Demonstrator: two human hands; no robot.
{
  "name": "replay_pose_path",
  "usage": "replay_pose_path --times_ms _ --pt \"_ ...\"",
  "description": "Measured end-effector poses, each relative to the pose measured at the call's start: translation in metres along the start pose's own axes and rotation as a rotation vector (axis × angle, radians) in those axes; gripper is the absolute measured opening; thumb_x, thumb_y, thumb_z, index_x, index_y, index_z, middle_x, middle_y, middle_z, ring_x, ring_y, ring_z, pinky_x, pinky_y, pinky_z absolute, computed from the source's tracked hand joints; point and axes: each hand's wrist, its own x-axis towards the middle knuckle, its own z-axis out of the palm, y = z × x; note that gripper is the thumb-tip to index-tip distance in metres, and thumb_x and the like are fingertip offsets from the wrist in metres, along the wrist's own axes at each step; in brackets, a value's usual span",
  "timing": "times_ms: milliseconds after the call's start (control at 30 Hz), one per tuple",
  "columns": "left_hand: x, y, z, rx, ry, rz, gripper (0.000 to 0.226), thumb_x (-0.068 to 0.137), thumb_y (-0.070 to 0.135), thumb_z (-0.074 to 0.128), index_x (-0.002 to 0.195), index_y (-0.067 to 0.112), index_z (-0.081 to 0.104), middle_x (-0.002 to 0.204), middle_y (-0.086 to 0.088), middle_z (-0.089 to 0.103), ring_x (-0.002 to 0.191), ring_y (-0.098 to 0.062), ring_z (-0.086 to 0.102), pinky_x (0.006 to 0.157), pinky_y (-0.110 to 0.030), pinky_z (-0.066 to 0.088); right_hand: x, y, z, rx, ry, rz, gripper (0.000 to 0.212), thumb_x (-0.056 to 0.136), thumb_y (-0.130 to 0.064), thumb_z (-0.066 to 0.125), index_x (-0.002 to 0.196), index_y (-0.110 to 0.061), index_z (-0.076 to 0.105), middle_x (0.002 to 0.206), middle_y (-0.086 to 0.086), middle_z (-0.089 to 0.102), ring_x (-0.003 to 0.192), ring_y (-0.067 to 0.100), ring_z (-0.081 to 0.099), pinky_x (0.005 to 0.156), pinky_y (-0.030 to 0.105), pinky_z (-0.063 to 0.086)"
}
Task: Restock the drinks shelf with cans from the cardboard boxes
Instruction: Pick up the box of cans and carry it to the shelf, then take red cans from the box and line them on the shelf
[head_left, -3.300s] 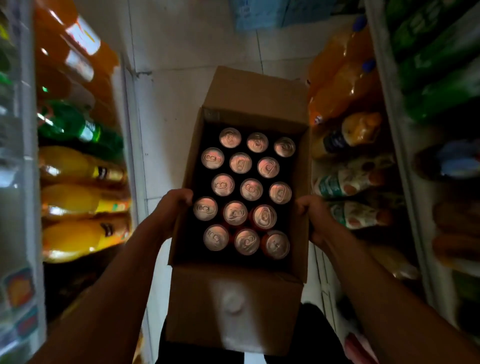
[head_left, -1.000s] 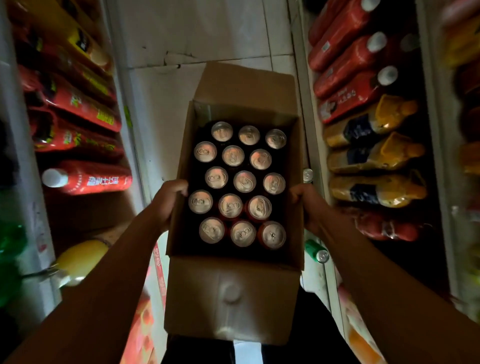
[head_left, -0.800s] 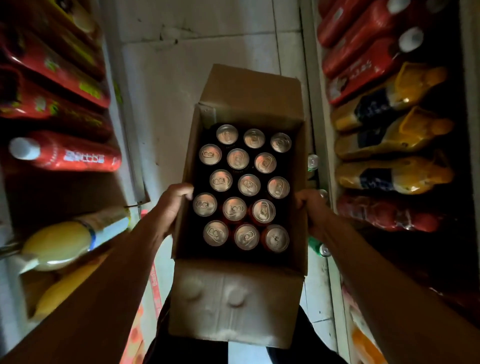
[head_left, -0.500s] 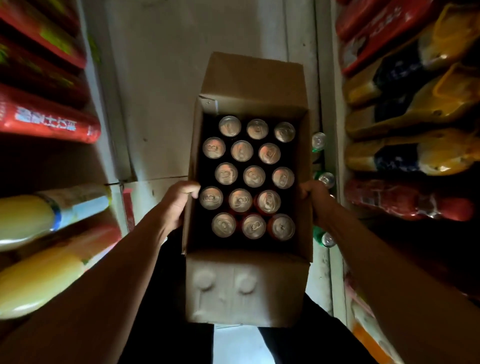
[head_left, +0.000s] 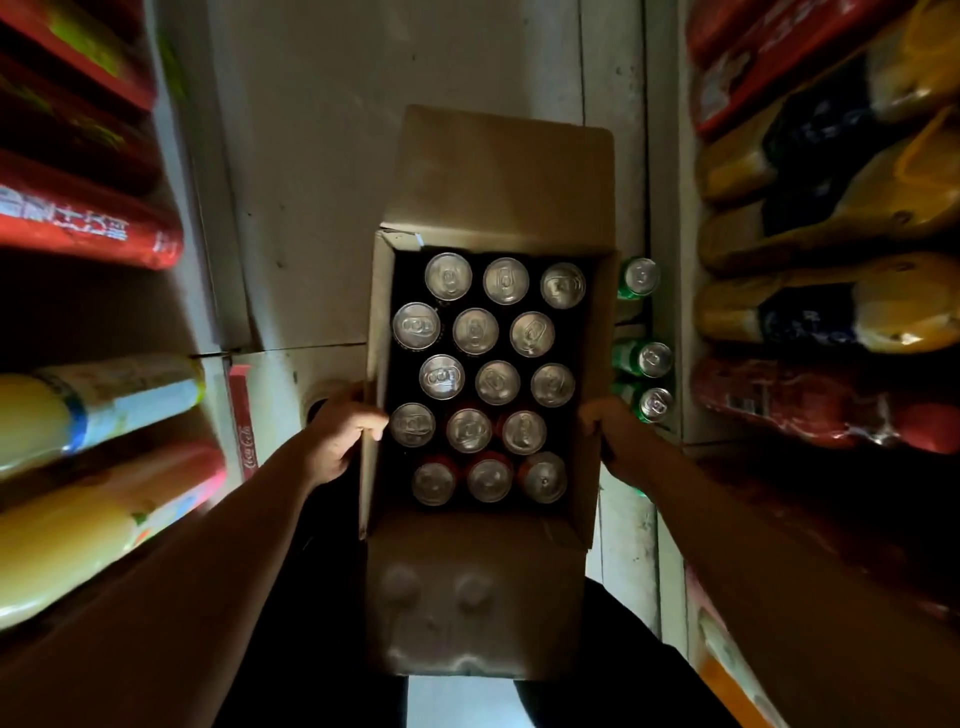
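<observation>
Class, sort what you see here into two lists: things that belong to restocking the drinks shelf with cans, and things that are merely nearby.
Part of the job:
cardboard box
cans in the box
left hand gripping the box
right hand gripping the box

Merely nearby:
green cans on the right
red bottles on the left
yellow bottles on the right

The cardboard box (head_left: 498, 171) is plain brown, its inside dark. The cans (head_left: 475, 376) in it show silver tops; the nearest row has red sides. Three green cans (head_left: 641, 358) with silver tops stand to its right. Red bottles with white lettering (head_left: 78, 218) and yellow-orange bottles (head_left: 78, 519) fill the left shelf; yellow bottles with dark blue labels (head_left: 831, 317) fill the right. The floor (head_left: 395, 130) is pale grey tile.
</observation>
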Motion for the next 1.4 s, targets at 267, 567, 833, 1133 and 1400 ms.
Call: replay_pose_path --times_ms 267,567,833,1133,1400 --pt "-0.004 0.024 -0.008 -0.002 0.032 -0.033 0.034 0.036 0.002 0.045 0.070 0.005 0.046 0.052 -0.002 0.033 0.046 -0.016 0.030 0.048 -0.021 0.021 -0.007 0.016 -0.001 -0.085 -0.024 0.044 0.023 0.062 0.002 0.049 0.055 -0.019 0.057 0.055 0.005 0.047 0.049 0.016 0.047 0.052 0.026 0.037" --pt "-0.020 0.007 -0.016 -0.157 0.010 -0.083 0.029 0.052 0.000 0.052 0.078 0.011 0.059 0.069 -0.005 0.058 0.067 -0.021 0.055 0.064 -0.029 0.045 0.011 -0.018 0.013 -0.386 -0.002 -0.263 0.040 0.084 0.003 0.057 0.114 -0.023 0.059 0.100 0.003 0.065 0.093 0.021 0.060 0.083 0.034 0.049" --pt "-0.012 0.037 -0.005 0.579 0.547 0.083 0.007 0.080 0.009 0.063 0.080 0.004 0.068 0.082 -0.016 0.071 0.087 -0.032 0.069 0.067 -0.031 0.050 0.016 -0.028 0.022 -0.533 0.050 -0.223 0.041 0.070 -0.018 0.056 0.110 -0.026 0.056 0.115 0.008 0.065 0.111 0.029 0.061 0.098 0.043 0.049" --pt "-0.002 0.132 -0.022 0.480 0.595 0.616 0.034 0.078 0.006 0.060 0.111 0.008 0.062 0.093 -0.005 0.069 0.075 -0.016 0.061 0.077 -0.025 0.048 -0.043 -0.128 0.059 -0.838 0.478 -0.841 0.022 0.087 -0.016 0.061 0.105 -0.004 0.063 0.106 0.015 0.065 0.097 0.029 0.060 0.084 0.039 0.048" --pt "0.014 0.132 -0.003 0.535 0.364 0.517 0.008 0.079 0.017 0.065 0.085 0.020 0.068 0.063 0.012 0.058 0.064 -0.010 0.056 0.066 -0.028 0.046 0.007 -0.157 0.115 -1.123 0.350 -0.335 0.032 0.094 -0.032 0.061 0.114 -0.007 0.059 0.119 0.012 0.064 0.110 0.029 0.062 0.077 0.031 0.043"
